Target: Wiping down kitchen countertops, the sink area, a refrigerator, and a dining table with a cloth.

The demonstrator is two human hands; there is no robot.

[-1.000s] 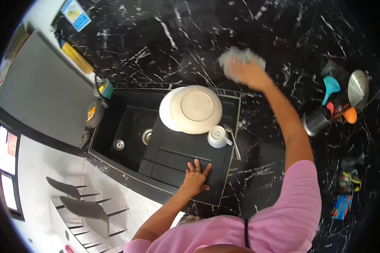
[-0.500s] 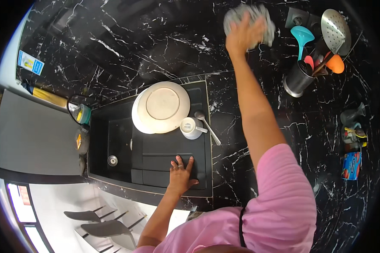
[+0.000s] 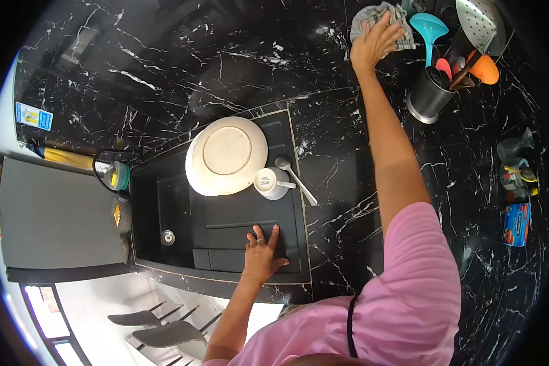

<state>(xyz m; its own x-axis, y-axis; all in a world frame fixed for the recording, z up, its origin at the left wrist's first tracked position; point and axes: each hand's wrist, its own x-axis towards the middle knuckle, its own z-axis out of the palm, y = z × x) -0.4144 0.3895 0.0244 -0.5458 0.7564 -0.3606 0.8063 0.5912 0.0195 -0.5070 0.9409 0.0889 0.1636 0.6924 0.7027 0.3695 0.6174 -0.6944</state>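
Note:
High on the black marbled wall, my right hand (image 3: 378, 44) presses a crumpled grey-white cloth (image 3: 367, 17) against the surface, with fingers spread over it. My left hand (image 3: 262, 255) lies flat and open on the ridged drainboard of the black sink (image 3: 238, 238). Just beyond it, an upside-down white cup (image 3: 269, 183) rests on the drainboard. A metal spoon (image 3: 299, 183) lies beside the cup, its handle reaching over the sink's right rim. Behind the cup, upturned cream dishes (image 3: 226, 149) appear stacked, the top one showing its round base.
A dark metal utensil holder (image 3: 427, 97) with a turquoise ladle (image 3: 430, 29), a perforated skimmer (image 3: 479, 27) and an orange utensil (image 3: 485, 69) stands near my right hand. Farther right are a blue-red box (image 3: 517, 224) and small bottles. A soap container (image 3: 119, 177) sits left of the sink.
My right hand and the cloth have shifted right along the wall, closer to the utensil holder. My left hand stays on the drainboard. The view has turned slightly.

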